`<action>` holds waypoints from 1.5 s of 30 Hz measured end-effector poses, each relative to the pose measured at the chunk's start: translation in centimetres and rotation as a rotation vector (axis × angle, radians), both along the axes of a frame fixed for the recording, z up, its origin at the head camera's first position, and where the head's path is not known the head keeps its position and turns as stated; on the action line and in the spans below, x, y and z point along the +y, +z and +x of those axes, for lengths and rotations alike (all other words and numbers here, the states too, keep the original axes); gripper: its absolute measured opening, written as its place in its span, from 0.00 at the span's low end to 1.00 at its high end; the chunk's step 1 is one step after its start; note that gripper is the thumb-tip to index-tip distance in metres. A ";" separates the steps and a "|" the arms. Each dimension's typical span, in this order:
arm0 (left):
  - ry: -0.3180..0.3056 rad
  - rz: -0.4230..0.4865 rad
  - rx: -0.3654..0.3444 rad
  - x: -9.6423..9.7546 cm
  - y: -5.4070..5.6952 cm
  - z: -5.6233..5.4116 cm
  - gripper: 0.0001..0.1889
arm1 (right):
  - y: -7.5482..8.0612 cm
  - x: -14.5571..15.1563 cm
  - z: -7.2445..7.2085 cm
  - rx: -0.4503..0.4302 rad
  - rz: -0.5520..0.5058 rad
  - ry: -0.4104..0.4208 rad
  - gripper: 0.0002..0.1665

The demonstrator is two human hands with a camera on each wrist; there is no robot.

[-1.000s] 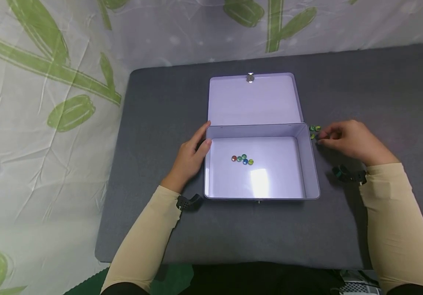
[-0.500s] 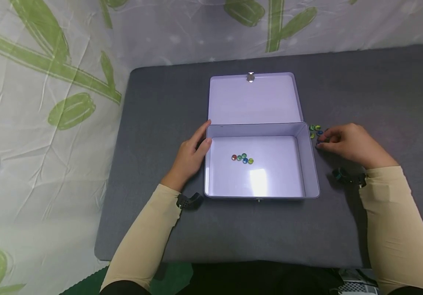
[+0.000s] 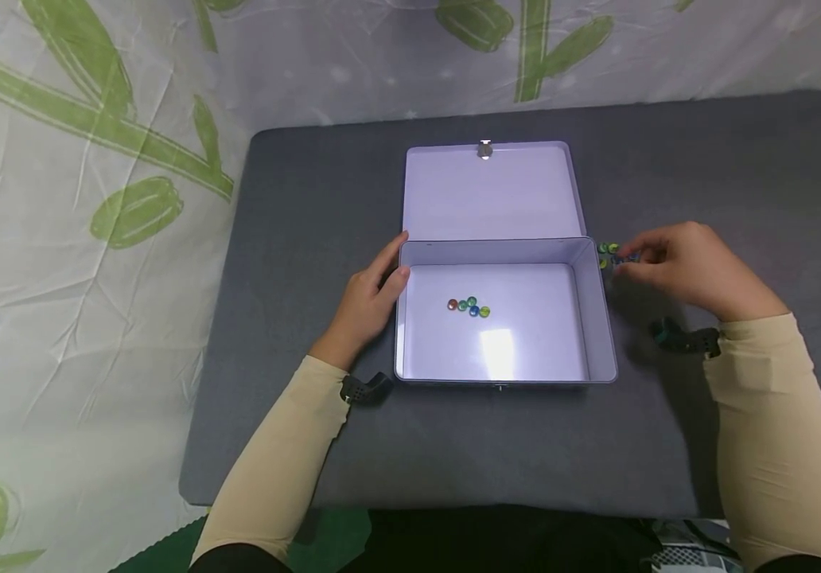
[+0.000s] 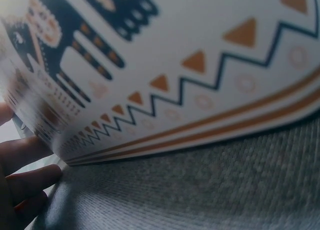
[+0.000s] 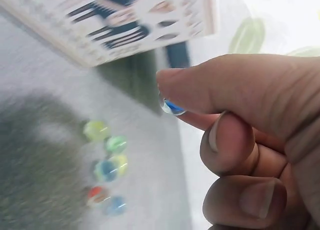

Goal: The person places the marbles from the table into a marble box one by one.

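Note:
A pale lilac tin box stands on the table with its lid swung back. Several glass marbles lie together on its floor. My left hand rests against the box's left side, thumb at the rim; in the left wrist view its fingers lie at the patterned outer wall. To the right of the box, my right hand hovers above the table. Between thumb and finger it pinches a clear and blue marble. Several loose marbles lie on the table below, partly hidden in the head view.
The dark grey cloth-covered table extends around the box. A white curtain with green leaf prints hangs behind and to the left. Metal clasp sits at the lid's far edge. Black straps with cameras are on both wrists.
My right hand has risen slightly off the table and moved a little right, now with a marble pinched. The left hand and the marbles in the box stay in place.

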State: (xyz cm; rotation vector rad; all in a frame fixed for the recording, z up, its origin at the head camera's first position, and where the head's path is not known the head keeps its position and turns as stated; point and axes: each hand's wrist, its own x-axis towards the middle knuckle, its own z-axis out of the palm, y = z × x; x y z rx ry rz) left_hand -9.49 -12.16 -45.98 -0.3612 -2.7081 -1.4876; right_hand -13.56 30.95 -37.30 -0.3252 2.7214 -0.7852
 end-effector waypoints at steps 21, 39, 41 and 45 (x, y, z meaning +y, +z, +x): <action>0.000 -0.006 0.007 -0.2 -0.1 -0.1 0.45 | 3.6 -5.4 -0.8 0.049 -0.050 0.110 0.11; -0.006 -0.003 -0.010 -0.2 -0.2 -0.1 0.39 | 3.6 -11.5 -1.2 0.035 -0.108 0.263 0.06; -0.009 -0.004 -0.016 -0.2 -0.2 -0.1 0.40 | 3.5 -12.0 -1.2 0.025 -0.110 0.280 0.06; -0.011 -0.004 -0.017 -0.2 -0.1 -0.1 0.43 | 3.2 -13.0 -1.2 0.027 -0.119 0.321 0.05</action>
